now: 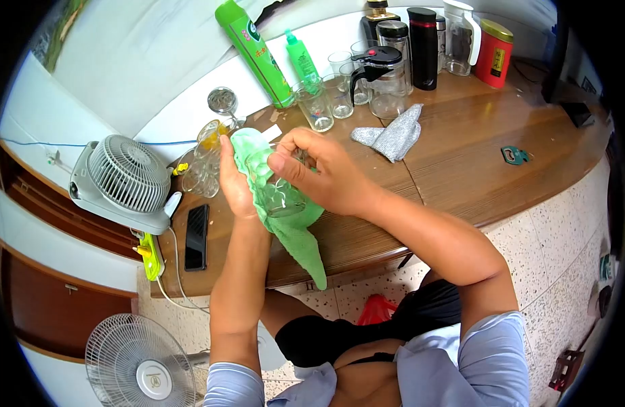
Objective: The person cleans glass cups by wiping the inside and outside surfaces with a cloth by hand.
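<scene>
A light green cloth (300, 243) is draped around a clear drinking glass (283, 201) above the front edge of the table. My left hand (236, 184) supports the cloth and glass from the left, its palm against the cloth. On the other side, my right hand (329, 173) has its fingers curled at the glass, with thumb and forefinger near the cloth's upper part. The fingertips of my right hand are partly hidden, so how far they reach into the glass is unclear. One corner of the cloth hangs below the glass.
Several glasses (315, 108) stand at the back by a lidded glass pot (388, 91), a black flask (423, 51) and a red tin (493, 54). A grey cloth (392, 133) lies right of my hands. A phone (196, 237) and small fan (126, 180) are left.
</scene>
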A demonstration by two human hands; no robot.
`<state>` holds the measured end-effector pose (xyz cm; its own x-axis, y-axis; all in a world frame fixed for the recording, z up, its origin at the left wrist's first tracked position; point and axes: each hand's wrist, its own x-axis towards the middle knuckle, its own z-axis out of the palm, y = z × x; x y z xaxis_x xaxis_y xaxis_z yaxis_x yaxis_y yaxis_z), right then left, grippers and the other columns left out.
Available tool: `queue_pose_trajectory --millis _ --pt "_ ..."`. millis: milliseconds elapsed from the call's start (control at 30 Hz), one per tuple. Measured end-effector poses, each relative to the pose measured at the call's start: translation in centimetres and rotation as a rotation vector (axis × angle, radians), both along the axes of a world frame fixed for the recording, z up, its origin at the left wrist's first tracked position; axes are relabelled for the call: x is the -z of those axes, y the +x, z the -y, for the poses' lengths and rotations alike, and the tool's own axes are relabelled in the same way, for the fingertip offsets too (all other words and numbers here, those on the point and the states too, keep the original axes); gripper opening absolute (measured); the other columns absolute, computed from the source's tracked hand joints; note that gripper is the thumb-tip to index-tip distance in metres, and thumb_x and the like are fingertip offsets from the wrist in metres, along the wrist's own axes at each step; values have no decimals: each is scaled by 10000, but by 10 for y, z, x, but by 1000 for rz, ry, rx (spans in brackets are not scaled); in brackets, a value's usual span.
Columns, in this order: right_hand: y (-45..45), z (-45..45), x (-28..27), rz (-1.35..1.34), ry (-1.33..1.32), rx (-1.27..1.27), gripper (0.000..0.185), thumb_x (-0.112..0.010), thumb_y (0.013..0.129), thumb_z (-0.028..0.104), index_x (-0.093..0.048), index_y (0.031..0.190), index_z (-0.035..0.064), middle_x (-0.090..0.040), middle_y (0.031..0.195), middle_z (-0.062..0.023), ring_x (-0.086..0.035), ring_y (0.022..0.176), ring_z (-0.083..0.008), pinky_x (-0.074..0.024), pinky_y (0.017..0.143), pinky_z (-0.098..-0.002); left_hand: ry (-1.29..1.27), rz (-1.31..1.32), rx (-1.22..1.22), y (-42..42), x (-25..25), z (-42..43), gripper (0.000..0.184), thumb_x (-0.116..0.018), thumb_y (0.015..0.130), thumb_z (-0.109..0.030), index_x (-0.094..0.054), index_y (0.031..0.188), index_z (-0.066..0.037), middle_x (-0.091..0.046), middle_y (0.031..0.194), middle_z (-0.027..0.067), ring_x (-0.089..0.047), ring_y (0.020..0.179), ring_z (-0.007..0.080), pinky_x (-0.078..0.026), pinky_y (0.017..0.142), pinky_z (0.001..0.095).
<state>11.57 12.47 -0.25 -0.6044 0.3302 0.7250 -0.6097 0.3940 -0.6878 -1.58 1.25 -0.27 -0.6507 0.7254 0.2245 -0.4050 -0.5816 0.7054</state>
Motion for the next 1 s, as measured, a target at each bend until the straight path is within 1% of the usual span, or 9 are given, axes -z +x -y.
queue_pose_trajectory --millis 33,100,233,367,467,667,833,933,1000 --pt "-3 0 3 11 -66 -63 407 -684 1040 390 -620 852 34 -650 817 -137 -622 693 -333 -504 631 -418 1 -14 0 -5 4 0 606 -411 1107 -609 -653 1011 -63 -705 904 118 -702 849 282 -582 778 429" --pt "-4 -1 5 12 29 103 424 -649 1059 372 -602 809 33 -636 765 -169 -620 675 -369 -492 618 -448 30 -52 28 3 5 1 588 -408 1121 -587 -665 1020 -68 -713 932 89 -701 872 213 -576 785 372" --pt "-1 -9 0 -22 190 283 429 -631 1061 312 -581 739 33 -599 666 -215 -617 637 -429 -477 597 -504 -137 -373 -240 36 -8 -4 562 -374 1160 -520 -665 1023 -59 -667 903 27 -642 824 114 -517 723 285" --pt "5 -11 -2 5 433 400 363 -687 1014 231 -574 725 40 -589 666 -190 -610 639 -412 -461 590 -498 -226 -605 -344 39 -3 -7 500 -373 1180 -452 -645 1011 -67 -649 930 10 -581 823 75 -487 727 270" --pt "6 -12 -1 -4 521 480 350 -714 977 244 -588 701 69 -606 648 -162 -627 633 -387 -460 605 -494 -250 -579 -332 41 1 -9 513 -395 1164 -494 -651 1108 -53 -672 1036 49 -640 912 128 -533 799 314" --pt "4 -25 -11 -143 580 776 355 -730 956 281 -598 671 117 -621 610 -95 -630 603 -316 -432 638 -455 -269 -233 -37 66 -3 -17 558 -376 1164 -496 -566 1396 -26 -693 1255 107 -695 1099 207 -572 953 359" --pt "8 -38 -19 -105 504 869 385 -710 993 283 -594 672 105 -602 581 -114 -618 561 -353 -460 605 -481 -362 -918 -125 75 14 -19 713 -287 1156 -570 -371 1564 8 -589 1354 124 -585 1206 176 -466 1047 338" --pt "7 -36 -18 37 324 761 425 -666 1033 297 -592 683 69 -607 598 -161 -634 584 -401 -488 590 -512 -306 -1183 -249 73 15 -17 707 -309 1170 -491 -247 1637 36 -485 1507 171 -488 1388 280 -336 1200 374" --pt "6 -33 -16 130 185 660 459 -631 1063 307 -591 693 39 -610 614 -197 -647 612 -437 -506 583 -530 -331 -1142 -255 69 10 -16 632 -314 1176 -440 -338 1580 45 -520 1465 184 -523 1348 279 -384 1155 373"
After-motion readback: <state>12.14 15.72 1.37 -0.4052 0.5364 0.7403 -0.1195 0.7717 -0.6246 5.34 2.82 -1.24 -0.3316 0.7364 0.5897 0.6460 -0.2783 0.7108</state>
